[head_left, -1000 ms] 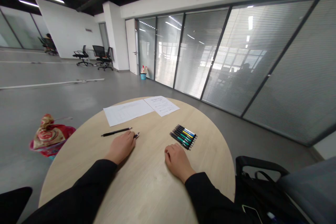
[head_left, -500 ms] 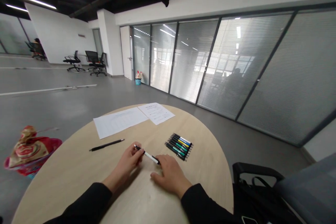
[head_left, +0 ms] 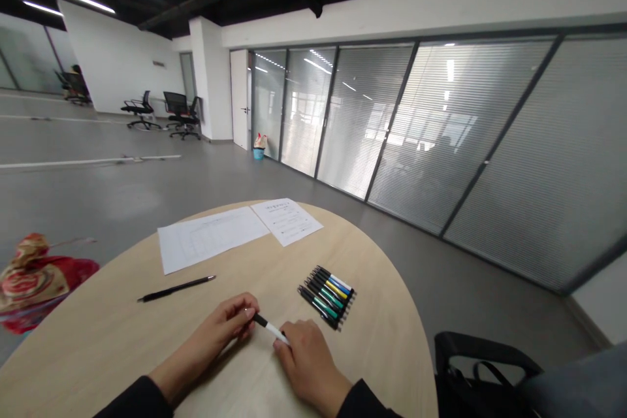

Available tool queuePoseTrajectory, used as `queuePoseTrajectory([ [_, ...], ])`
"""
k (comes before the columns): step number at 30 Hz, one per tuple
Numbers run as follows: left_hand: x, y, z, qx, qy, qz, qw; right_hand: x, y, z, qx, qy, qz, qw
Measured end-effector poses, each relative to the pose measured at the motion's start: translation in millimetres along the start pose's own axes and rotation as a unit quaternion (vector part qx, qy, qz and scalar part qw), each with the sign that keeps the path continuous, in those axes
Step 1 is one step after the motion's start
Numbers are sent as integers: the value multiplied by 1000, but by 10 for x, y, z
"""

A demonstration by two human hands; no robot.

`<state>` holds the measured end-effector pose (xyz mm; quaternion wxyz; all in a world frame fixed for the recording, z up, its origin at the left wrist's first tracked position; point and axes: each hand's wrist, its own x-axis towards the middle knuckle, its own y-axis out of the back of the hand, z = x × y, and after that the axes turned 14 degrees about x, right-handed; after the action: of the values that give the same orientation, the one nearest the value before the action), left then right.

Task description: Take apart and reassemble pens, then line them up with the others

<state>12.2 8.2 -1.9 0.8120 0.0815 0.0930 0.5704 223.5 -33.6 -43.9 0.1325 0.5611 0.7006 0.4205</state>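
A white pen with black ends (head_left: 273,330) is held slantwise between my two hands, just above the table. My left hand (head_left: 226,326) pinches its far black end between thumb and fingers. My right hand (head_left: 307,354) is closed on the near end, the thumb against the white barrel, so that tip is mostly hidden. Right of the hands, several pens (head_left: 327,296) lie side by side in a slanted row, with white, blue, yellow and green barrels and black parts. To the left of my left hand lies a single black pen (head_left: 176,289).
Two printed paper sheets (head_left: 210,235) (head_left: 288,221) lie at the far side of the round wooden table (head_left: 386,366). A black chair (head_left: 482,346) stands close by on the right. A red and tan bag (head_left: 44,284) is beyond the left edge.
My right thumb has come in against the pen, and that hand now grips its near end. The hands and table sit lower in view as the camera has shifted.
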Motion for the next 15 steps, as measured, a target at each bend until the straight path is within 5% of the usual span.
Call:
queuePoseTrajectory([
  [6, -142, 202, 1, 90, 1, -32, 995, -48, -41, 61, 98, -4, 16, 995],
  [15, -179, 134, -13, 111, -11, -26, 993, -61, 107, 127, 268, -22, 100, 958],
])
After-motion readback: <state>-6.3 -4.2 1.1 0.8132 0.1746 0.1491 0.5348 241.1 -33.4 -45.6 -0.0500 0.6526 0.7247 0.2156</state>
